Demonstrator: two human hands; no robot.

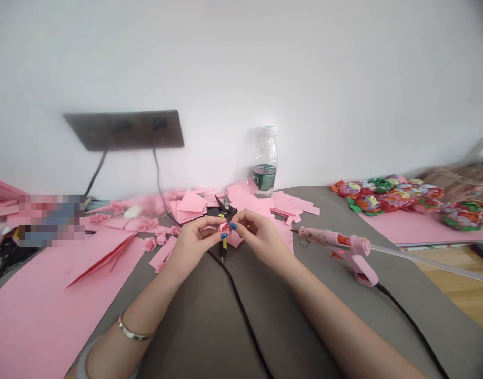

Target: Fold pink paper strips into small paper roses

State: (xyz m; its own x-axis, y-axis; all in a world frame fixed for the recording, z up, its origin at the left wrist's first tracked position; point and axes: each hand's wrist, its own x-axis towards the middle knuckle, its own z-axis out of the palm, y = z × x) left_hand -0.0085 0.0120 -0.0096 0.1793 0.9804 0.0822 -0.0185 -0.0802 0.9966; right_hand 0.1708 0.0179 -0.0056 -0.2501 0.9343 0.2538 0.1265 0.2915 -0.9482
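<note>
A small pink paper flower (224,227) is pinched between the fingertips of my left hand (194,238) and my right hand (258,234), in the middle of the view. Both thumbs press against its near side. Right behind it lies a pair of black and yellow pliers or snips (223,248), partly hidden by my fingers. Pink paper pieces (192,202) are scattered around and behind my hands. Several finished-looking pink paper roses (149,243) lie to the left of my left hand.
A pink glue gun (346,245) with a clear stick stands at right. Black cables (241,305) cross the grey table (194,337). A bottle (265,163) stands by the wall, under which a socket plate (127,129) hangs leftward. Colourful paper flowers (387,195) lie far right; pink sheets (40,310) lie left.
</note>
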